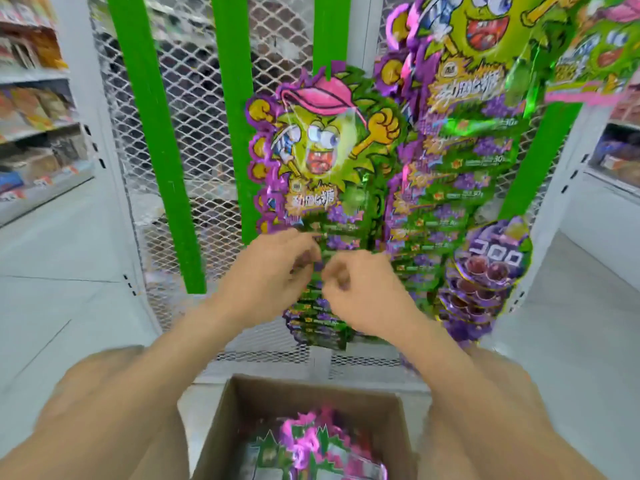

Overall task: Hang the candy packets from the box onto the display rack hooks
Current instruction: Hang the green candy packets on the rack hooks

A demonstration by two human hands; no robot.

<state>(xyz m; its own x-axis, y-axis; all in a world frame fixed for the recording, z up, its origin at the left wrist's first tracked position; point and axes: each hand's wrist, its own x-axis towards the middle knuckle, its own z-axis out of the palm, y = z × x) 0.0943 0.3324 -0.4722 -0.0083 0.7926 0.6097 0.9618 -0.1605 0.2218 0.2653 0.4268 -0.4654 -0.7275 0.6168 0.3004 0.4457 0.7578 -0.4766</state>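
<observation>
A stack of green and purple candy packets [325, 157] with a cartoon face hangs on the wire mesh display rack [204, 109]. My left hand [273, 271] and my right hand [360, 289] are both at the lower part of this stack, with fingers curled against the packets. The blur hides whether they pinch a packet. More such packets [464, 140] hang to the right in a long overlapping row. Below, an open cardboard box [242, 410] holds more candy packets [311, 445].
Round purple grape candy packs [491, 268] hang at the lower right of the rack. Green vertical bars [152, 133] run down the mesh. Shop shelves with goods [31, 109] stand at the left and at the far right [616, 147]. The floor is pale tile.
</observation>
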